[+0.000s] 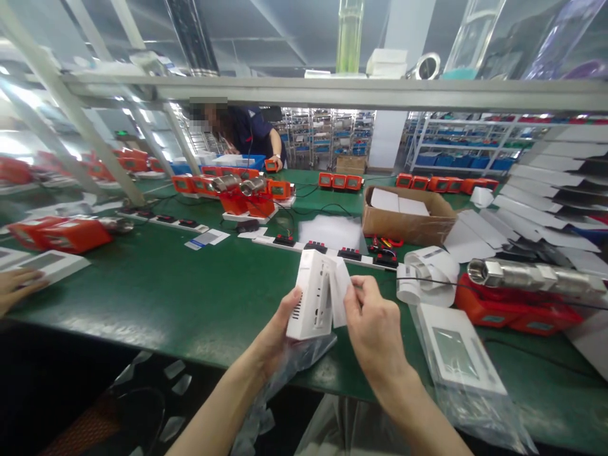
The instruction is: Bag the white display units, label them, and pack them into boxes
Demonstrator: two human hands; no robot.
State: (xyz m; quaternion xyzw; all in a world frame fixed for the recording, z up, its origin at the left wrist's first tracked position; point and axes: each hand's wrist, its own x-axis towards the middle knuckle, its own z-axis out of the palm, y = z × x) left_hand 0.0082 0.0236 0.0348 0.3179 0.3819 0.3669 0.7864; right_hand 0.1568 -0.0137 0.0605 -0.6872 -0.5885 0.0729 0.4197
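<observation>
on my feed i can make out no readable brand: the print on the device is too small, and so is the text on the blue-and-white card farther left. my left hand is curled around the device, thumb on its vented side, holding it over the near middle of the green surface. my right hand is nearly closed, thumb and fingers pinching a white sheet at the device's right side. a bagged unit lies near right.
</observation>
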